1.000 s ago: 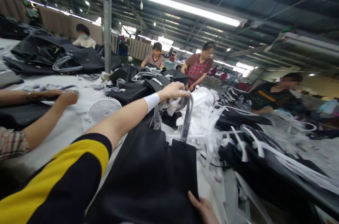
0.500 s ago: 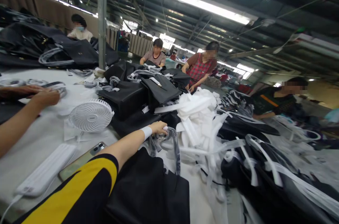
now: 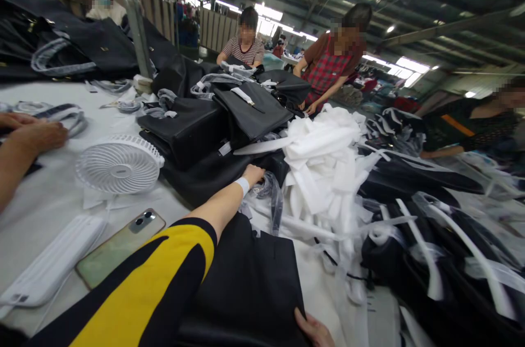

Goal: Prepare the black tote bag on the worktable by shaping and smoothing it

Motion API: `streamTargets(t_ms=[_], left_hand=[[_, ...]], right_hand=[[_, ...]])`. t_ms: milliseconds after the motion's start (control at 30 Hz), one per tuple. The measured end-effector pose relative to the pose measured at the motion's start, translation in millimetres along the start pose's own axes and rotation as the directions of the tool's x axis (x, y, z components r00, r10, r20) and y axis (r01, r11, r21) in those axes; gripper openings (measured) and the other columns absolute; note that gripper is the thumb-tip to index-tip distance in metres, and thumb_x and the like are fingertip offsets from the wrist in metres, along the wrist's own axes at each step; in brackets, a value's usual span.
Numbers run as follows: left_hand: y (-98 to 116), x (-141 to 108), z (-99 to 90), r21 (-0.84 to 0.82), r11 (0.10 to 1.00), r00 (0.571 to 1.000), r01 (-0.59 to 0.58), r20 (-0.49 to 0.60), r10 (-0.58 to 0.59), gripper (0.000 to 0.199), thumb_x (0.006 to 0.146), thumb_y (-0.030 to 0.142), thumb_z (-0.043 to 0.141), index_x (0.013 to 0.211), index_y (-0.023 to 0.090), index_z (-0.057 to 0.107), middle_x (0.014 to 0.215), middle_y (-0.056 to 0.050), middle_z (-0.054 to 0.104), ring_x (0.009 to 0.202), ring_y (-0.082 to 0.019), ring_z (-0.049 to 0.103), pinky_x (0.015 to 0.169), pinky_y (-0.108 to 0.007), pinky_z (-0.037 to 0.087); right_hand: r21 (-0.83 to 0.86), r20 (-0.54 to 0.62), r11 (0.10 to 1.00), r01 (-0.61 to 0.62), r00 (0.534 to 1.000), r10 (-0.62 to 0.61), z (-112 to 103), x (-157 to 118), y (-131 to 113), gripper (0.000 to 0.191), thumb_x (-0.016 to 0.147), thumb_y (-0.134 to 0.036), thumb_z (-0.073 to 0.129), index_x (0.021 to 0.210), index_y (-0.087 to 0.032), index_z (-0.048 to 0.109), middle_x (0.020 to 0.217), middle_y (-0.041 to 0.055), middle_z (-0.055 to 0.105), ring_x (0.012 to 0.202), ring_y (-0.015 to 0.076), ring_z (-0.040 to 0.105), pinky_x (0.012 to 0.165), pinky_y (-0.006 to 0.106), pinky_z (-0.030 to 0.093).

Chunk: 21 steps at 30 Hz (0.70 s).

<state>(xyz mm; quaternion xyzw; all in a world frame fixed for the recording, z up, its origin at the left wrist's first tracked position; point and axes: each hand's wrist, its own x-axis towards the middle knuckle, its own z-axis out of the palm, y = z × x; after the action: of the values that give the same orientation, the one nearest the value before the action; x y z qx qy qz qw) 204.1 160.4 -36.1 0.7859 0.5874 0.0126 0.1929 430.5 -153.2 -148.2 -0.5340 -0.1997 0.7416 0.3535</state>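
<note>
A black leather-look bag (image 3: 246, 281) lies in front of me, with plastic-wrapped handles (image 3: 275, 207) at its far end. Across it stretches my left arm in a black and yellow sleeve. My left hand (image 3: 255, 173) is curled beside the wrapped handles; its fingertips are hidden, so what it grips cannot be made out. At the bag's near right edge is my right hand (image 3: 314, 329), thumb on top and fingers partly out of sight, pinching the edge.
A white fan (image 3: 120, 166), a phone (image 3: 121, 246) and a white power bank-like slab (image 3: 53, 262) lie left. Another person's hands (image 3: 36, 133) handle wrapped straps there. White foam strips (image 3: 324, 161) are heaped ahead; black bags (image 3: 254, 111) pile behind. Several co-workers stand around.
My right hand has come into view at the bag's near right edge. My left hand has shifted slightly up, beside the handles. The view has tilted down and closer.
</note>
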Motion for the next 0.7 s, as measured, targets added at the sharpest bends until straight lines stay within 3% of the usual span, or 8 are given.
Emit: streamTargets(t_ms=[200, 300, 367, 400, 467, 500, 600, 700], left_hand=[[-8, -6, 4.6, 0.108, 0.990, 0.995, -0.093, 0.043, 0.089, 0.040, 0.090, 0.030, 0.061, 0.125, 0.013, 0.054, 0.123, -0.013, 0.059, 0.108, -0.025, 0.060, 0.094, -0.047, 0.050], [-9, -48, -9.5, 0.121, 0.968, 0.975, -0.221, 0.061, 0.215, 0.053, 0.090, 0.030, 0.058, 0.139, 0.017, 0.043, 0.138, -0.017, 0.051, 0.122, -0.030, 0.052, 0.102, -0.048, 0.042], [-14, -93, -10.3, 0.098, 0.932, 0.935, -0.350, 0.099, 0.341, 0.060, 0.091, 0.040, 0.055, 0.145, 0.026, 0.035, 0.149, -0.014, 0.041, 0.135, -0.034, 0.039, 0.109, -0.051, 0.034], [-18, -118, -5.1, 0.071, 0.902, 0.900, -0.425, 0.135, 0.414, 0.062, 0.090, 0.047, 0.055, 0.146, 0.033, 0.034, 0.154, -0.009, 0.036, 0.140, -0.035, 0.032, 0.112, -0.053, 0.030], [-32, -167, 17.3, -0.110, 0.796, 0.753, -0.595, 0.268, 0.601, 0.061, 0.092, 0.053, 0.048, 0.148, 0.037, 0.029, 0.158, -0.005, 0.028, 0.146, -0.037, 0.019, 0.115, -0.061, 0.018], [-40, -188, 33.3, -0.163, 0.782, 0.711, -0.602, 0.337, 0.617, 0.061, 0.093, 0.054, 0.045, 0.148, 0.037, 0.028, 0.158, -0.006, 0.028, 0.146, -0.038, 0.018, 0.113, -0.066, 0.013], [-62, -227, 83.4, -0.198, 0.842, 0.750, -0.502, 0.385, 0.538, 0.059, 0.097, 0.054, 0.030, 0.150, 0.030, 0.026, 0.159, -0.010, 0.023, 0.146, -0.040, 0.010, 0.111, -0.071, 0.006], [-68, -232, 106.4, -0.230, 0.837, 0.765, -0.496, 0.340, 0.547, 0.059, 0.096, 0.051, 0.035, 0.150, 0.028, 0.028, 0.161, -0.010, 0.017, 0.147, -0.040, 0.003, 0.111, -0.071, -0.001]], right_hand=[[-0.015, 0.116, 0.999, -0.036, 0.993, 0.037, -4, 18, 0, 0.051, 0.060, -0.052, 0.083, 0.092, -0.013, 0.075, 0.088, 0.0105, 0.075, 0.103, 0.0339, 0.066, 0.098, 0.045, 0.049], [-0.010, 0.020, 0.998, -0.055, 0.998, 0.055, -11, 22, 1, 0.055, 0.054, -0.056, 0.084, 0.088, -0.013, 0.075, 0.090, 0.0117, 0.075, 0.105, 0.0362, 0.065, 0.097, 0.046, 0.050], [-0.106, -0.134, 0.994, -0.002, 0.991, -0.012, -17, 18, -6, 0.057, 0.051, -0.060, 0.083, 0.084, -0.014, 0.076, 0.094, 0.0114, 0.075, 0.112, 0.0371, 0.061, 0.100, 0.044, 0.048], [-0.187, -0.227, 0.982, 0.033, 0.971, -0.076, -20, 14, -11, 0.059, 0.050, -0.062, 0.081, 0.084, -0.015, 0.076, 0.097, 0.0109, 0.074, 0.115, 0.0376, 0.058, 0.102, 0.043, 0.046], [-0.343, -0.363, 0.936, 0.076, 0.909, -0.207, -20, 2, -22, 0.063, 0.049, -0.064, 0.079, 0.090, -0.016, 0.076, 0.105, 0.0093, 0.073, 0.121, 0.0380, 0.054, 0.105, 0.042, 0.043], [-0.386, -0.390, 0.917, 0.096, 0.885, -0.256, -17, -5, -26, 0.064, 0.052, -0.066, 0.077, 0.094, -0.018, 0.076, 0.109, 0.0086, 0.072, 0.123, 0.0372, 0.053, 0.106, 0.041, 0.043], [-0.324, -0.297, 0.937, 0.132, 0.926, -0.233, 3, -24, -28, 0.065, 0.063, -0.068, 0.069, 0.104, -0.018, 0.074, 0.118, 0.0079, 0.069, 0.124, 0.0325, 0.053, 0.109, 0.039, 0.041], [-0.201, -0.194, 0.974, 0.100, 0.971, -0.140, 18, -36, -19, 0.058, 0.065, -0.065, 0.068, 0.099, -0.018, 0.075, 0.116, 0.0087, 0.070, 0.121, 0.0318, 0.056, 0.111, 0.041, 0.039]])
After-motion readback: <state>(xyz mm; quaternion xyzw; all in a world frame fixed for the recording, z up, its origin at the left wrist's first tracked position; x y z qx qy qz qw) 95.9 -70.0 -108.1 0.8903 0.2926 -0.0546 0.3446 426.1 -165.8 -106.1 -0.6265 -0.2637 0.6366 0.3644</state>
